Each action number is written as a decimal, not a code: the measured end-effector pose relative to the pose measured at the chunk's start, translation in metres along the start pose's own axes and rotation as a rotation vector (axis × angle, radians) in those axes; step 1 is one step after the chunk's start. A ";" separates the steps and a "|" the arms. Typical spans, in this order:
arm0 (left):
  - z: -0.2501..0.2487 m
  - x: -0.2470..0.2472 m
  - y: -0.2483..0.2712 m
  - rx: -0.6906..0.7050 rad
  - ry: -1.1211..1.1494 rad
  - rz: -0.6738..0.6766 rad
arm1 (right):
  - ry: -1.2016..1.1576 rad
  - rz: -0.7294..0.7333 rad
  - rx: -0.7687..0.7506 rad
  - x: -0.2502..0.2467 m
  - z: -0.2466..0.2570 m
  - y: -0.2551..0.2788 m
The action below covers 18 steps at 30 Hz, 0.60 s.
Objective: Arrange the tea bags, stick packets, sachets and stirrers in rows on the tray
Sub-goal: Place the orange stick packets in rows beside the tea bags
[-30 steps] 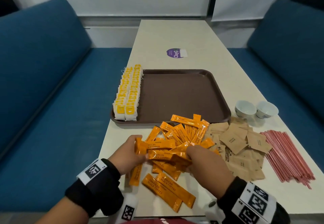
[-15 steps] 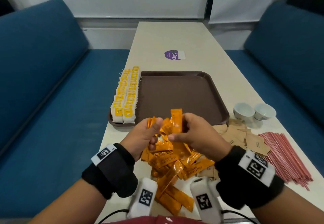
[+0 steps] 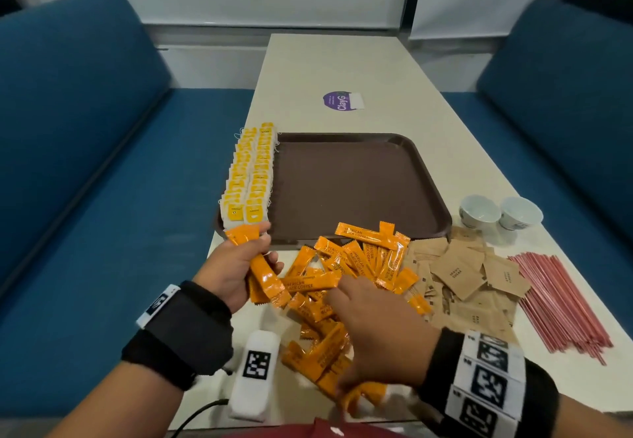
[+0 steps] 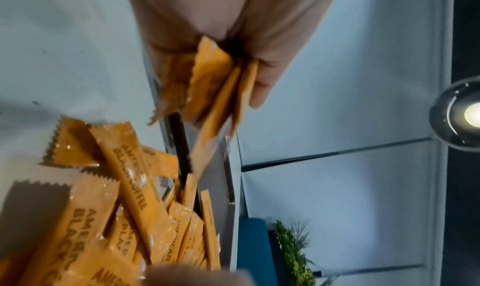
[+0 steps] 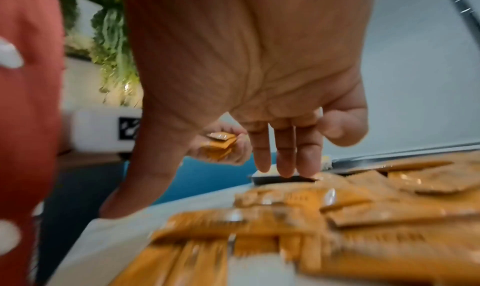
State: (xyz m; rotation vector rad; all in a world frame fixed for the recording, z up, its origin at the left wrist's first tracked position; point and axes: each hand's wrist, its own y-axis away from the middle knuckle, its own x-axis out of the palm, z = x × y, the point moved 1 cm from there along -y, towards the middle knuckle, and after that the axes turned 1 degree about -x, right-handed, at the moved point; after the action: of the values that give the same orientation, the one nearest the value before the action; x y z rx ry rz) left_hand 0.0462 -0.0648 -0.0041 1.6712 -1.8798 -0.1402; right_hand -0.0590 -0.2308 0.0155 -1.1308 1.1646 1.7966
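My left hand (image 3: 239,263) grips a bunch of orange stick packets (image 3: 263,268) just in front of the brown tray (image 3: 359,184); the same bunch (image 4: 218,85) shows in the left wrist view. My right hand (image 3: 373,321) hovers with straight fingers (image 5: 283,153) over the loose pile of orange stick packets (image 3: 356,266) on the table, holding nothing. Two rows of yellow-tagged tea bags (image 3: 251,177) lie along the tray's left side. Brown sugar sachets (image 3: 469,273) and red stirrers (image 3: 561,300) lie to the right of the pile.
Two small white cups (image 3: 496,211) stand right of the tray. A purple sticker (image 3: 339,100) lies further up the white table (image 3: 335,61). Blue sofas (image 3: 85,163) flank the table. A white tagged device (image 3: 255,376) hangs by my left wrist.
Both hands were together holding packets above the pile. Now the left hand has moved left with a bunch, and the right hand has let go and dropped to the pile.
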 end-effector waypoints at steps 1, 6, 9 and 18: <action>-0.001 -0.004 0.000 -0.019 0.029 -0.007 | 0.043 0.039 -0.016 0.006 0.003 0.001; 0.004 -0.013 0.001 -0.045 0.037 -0.005 | 0.071 0.088 0.012 0.021 0.012 -0.001; 0.008 -0.016 0.002 -0.067 0.031 0.012 | 0.028 0.065 0.058 0.021 0.013 -0.001; 0.010 -0.026 0.006 -0.097 -0.053 0.049 | -0.043 0.079 0.150 0.026 0.011 -0.010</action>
State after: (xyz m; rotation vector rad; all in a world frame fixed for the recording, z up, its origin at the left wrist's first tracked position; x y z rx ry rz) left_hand 0.0362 -0.0428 -0.0193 1.5695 -1.9198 -0.2545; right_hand -0.0628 -0.2142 -0.0090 -0.9667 1.3113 1.7511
